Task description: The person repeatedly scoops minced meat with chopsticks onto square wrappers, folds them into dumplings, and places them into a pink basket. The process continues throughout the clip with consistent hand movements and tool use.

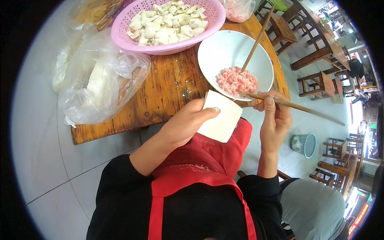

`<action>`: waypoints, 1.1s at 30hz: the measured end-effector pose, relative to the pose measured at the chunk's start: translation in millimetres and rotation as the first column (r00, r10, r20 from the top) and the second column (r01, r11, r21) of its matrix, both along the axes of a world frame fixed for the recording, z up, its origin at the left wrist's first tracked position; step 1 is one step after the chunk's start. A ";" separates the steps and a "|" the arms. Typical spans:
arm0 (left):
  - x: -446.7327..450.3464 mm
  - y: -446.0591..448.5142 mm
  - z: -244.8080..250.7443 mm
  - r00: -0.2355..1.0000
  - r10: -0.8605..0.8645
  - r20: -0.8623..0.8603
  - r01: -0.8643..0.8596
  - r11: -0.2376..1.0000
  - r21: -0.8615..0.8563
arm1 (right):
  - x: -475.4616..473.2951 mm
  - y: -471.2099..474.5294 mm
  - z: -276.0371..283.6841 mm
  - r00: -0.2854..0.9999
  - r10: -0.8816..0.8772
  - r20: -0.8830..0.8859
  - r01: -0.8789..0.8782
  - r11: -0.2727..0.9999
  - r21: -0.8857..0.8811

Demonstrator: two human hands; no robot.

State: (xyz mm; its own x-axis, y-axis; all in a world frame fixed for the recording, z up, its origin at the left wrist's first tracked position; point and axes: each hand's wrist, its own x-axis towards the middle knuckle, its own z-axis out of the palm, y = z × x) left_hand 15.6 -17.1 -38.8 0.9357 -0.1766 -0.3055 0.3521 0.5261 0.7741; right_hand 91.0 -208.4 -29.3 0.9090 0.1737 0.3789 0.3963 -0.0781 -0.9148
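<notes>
In my left hand point(192, 118) is a squarish pale dough wrapper point(222, 120), perhaps a stack of them, with my thumb lying across its face. My right hand point(274, 117) grips a wooden chopstick point(306, 110), whose tip reaches over the near rim of a white bowl point(216, 49) to the minced meat. Pink minced meat point(237, 81) lies in the near part of that bowl. A second wooden stick point(258, 39) stands tilted in the meat, leaning on the far rim. Beyond, a pink plastic basket point(168, 50) holds many folded wontons point(168, 24).
A clear plastic bag point(105, 81) with pale wrappers lies at the left of the wooden table point(168, 90). Another bag of minced meat point(238, 12) sits behind the bowl. A teal wastebasket point(303, 145) and wooden stools point(319, 85) stand on the floor at right. A person's grey-clad leg point(313, 204) is close by.
</notes>
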 end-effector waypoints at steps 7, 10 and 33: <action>1.9 -3.0 4.1 0.997 0.026 -0.069 -0.041 0.972 -0.232 | -19.6 9.5 -11.2 0.992 -0.004 -0.124 0.053 0.918 0.392; -0.4 -2.3 10.9 1.000 -0.010 -0.004 0.009 0.984 -0.177 | -22.2 10.7 -10.1 0.980 0.036 -0.197 0.073 0.852 0.518; -21.8 6.1 31.7 0.978 -0.142 0.156 0.070 0.916 0.396 | -39.2 -0.8 20.5 0.989 0.122 -0.081 -0.100 0.968 0.228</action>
